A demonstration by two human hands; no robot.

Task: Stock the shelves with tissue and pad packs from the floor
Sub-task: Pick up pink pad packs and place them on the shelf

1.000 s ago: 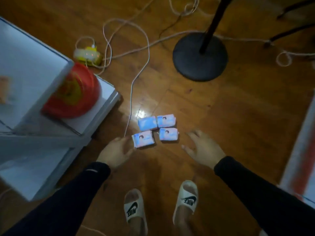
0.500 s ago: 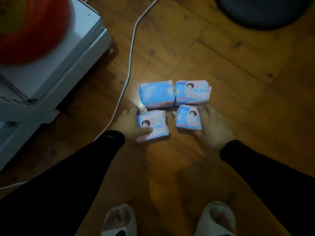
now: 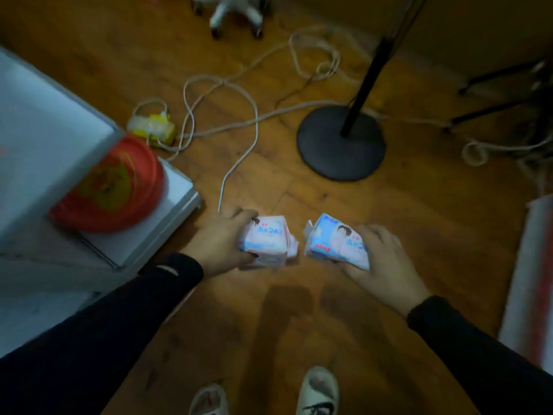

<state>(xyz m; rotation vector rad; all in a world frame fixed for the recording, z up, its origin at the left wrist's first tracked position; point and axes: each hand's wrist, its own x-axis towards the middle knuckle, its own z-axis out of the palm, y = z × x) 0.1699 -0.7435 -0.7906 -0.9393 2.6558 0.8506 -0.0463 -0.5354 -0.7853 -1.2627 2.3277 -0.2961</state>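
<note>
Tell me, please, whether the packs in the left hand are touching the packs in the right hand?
Apart. The head view shows bare wooden floor between the left hand's packs and the right hand's packs.

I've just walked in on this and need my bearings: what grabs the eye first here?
The two hands in the middle, left hand and right hand, each gripping pale blue-pink packs above the wooden floor. Next, the red round tin on the white shelf unit at left.
</note>
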